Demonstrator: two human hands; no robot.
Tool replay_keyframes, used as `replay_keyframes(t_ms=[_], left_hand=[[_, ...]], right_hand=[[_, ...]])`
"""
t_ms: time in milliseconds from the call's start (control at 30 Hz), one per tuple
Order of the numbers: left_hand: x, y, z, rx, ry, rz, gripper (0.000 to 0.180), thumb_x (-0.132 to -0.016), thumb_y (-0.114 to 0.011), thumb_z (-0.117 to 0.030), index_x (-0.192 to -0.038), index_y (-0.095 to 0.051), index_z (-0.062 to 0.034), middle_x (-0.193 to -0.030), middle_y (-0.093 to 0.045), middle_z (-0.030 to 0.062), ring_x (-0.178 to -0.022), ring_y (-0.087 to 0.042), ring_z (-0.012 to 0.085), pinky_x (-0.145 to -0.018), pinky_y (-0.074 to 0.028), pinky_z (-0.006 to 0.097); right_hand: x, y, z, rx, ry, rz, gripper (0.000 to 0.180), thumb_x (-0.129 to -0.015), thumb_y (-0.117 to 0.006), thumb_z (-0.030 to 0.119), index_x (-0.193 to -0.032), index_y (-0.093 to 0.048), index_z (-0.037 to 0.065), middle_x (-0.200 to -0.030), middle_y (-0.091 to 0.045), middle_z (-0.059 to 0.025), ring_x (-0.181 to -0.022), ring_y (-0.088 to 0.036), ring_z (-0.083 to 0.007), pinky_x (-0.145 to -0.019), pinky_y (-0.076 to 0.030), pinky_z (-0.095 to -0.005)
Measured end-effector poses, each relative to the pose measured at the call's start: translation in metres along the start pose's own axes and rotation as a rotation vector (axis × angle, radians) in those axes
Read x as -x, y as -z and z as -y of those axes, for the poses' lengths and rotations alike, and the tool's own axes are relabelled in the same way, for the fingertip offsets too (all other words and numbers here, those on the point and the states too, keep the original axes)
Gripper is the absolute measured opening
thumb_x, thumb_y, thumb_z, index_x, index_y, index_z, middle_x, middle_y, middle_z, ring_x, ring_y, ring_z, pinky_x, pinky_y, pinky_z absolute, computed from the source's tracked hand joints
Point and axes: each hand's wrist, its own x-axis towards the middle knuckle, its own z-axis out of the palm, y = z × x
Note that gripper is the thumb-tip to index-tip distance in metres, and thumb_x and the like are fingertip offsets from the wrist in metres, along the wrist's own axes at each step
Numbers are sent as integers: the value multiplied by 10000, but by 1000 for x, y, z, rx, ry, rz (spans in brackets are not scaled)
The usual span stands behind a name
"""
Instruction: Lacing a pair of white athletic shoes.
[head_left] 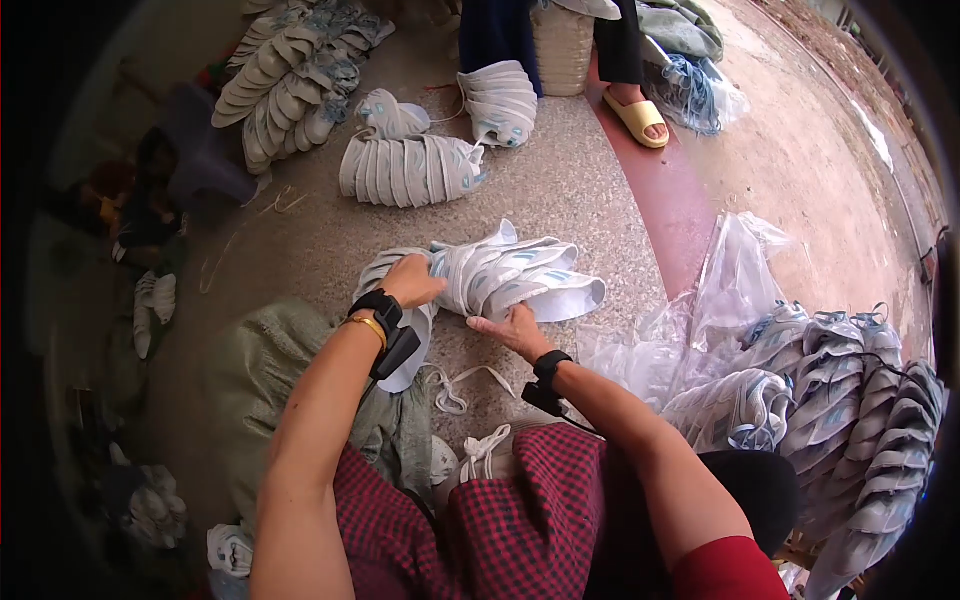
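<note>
Stack of white shoe uppers (500, 278) lying on floor (560, 190) right in front of knees, long axis running left-right, fanned toward right. Left hand (412, 282) clamped over stack's left end. Right hand (512, 330) flat, fingers loose, touching near edge mid-stack, gripping nothing. Left one's closer to bulk. Cord (455, 385) lies just below.

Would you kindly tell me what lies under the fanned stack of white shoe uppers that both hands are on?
The stack of white shoe uppers rests on the speckled stone floor, with the left hand on top and the right hand at its near edge. Whatever lies directly beneath it is covered.
</note>
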Motion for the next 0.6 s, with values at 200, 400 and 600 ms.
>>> replay_keyframes(t_ms=[200, 400, 600], left_hand=[[-33, -48, 7, 117, -49, -110, 1028, -683, -818, -456, -1410, -391, 131, -1436, -449, 322, -1351, -448, 407, -1130, -371, 416], [6, -16, -18, 275, -121, -275, 1067, -637, -836, -427, -1433, -380, 117, -1414, -475, 327, -1337, -477, 392, -1120, -393, 390], [86, 67, -35, 353, -347, -537, 940, -630, -799, -412, -1367, -504, 91, -1264, -604, 321, -1190, -605, 378, -1036, -466, 388]], right_hand=[[-31, -2, 8, -255, 115, -32, 694, -725, -792, 283, -1305, -557, -17, -1260, -614, -207, -1207, -563, -332, -1037, -436, -403], [-36, 67, 99, -214, 123, 196, 508, -767, -727, 210, -1205, -630, -30, -1127, -693, -148, -1036, -649, -241, -939, -499, -352], [-25, 113, 230, 41, 267, 329, 522, -768, -736, 259, -1191, -641, -33, -1068, -698, -123, -982, -644, -225, -931, -489, -342]])
